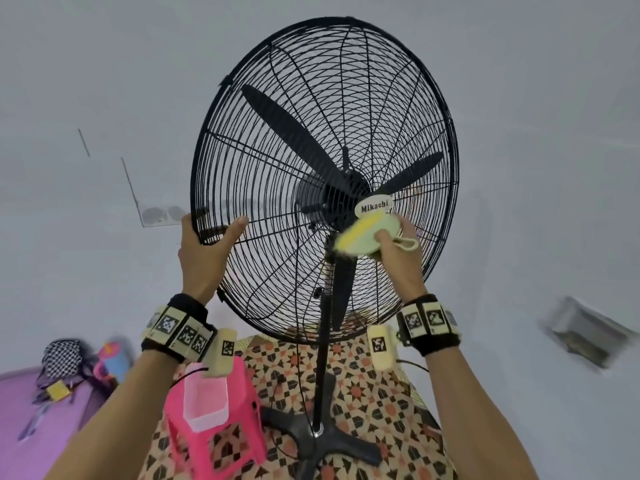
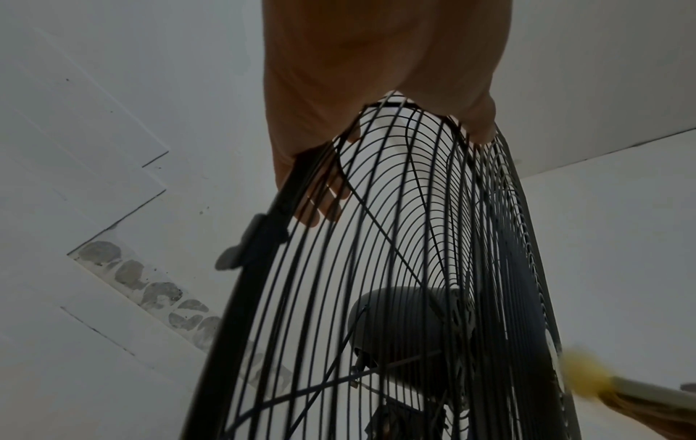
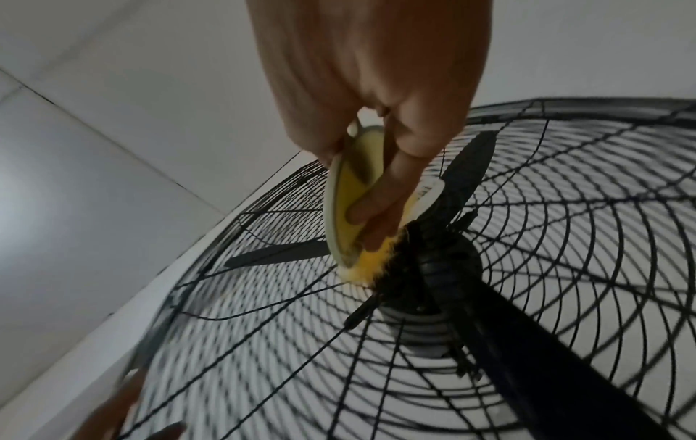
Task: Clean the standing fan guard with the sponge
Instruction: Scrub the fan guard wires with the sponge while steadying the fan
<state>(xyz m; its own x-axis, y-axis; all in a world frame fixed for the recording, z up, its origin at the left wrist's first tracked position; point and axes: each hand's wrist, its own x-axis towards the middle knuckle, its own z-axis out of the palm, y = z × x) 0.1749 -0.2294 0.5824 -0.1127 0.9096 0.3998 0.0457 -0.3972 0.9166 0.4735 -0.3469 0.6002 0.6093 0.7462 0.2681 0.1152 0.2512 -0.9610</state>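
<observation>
The right hand (image 1: 398, 252) pinches one yellow-and-pale-green sponge (image 1: 367, 235), thumb on the near face and fingers (image 3: 380, 205) curled over the far one, so the sponge juts left of the grip and its yellow fuzzy edge meets the wire fan guard (image 1: 277, 98) just below the white oval badge (image 1: 374, 205) at the hub. The left hand (image 1: 204, 247) grips the guard's left rim, thumb in front, fingers (image 2: 320, 205) wrapped behind the wires. One fan stands on one black pole (image 1: 321, 368) over a patterned mat (image 1: 374, 393); three black blades (image 1: 294, 133) show behind the wires. Near left, one pink stool (image 1: 211, 441) carries one clear container (image 1: 204, 403).
</observation>
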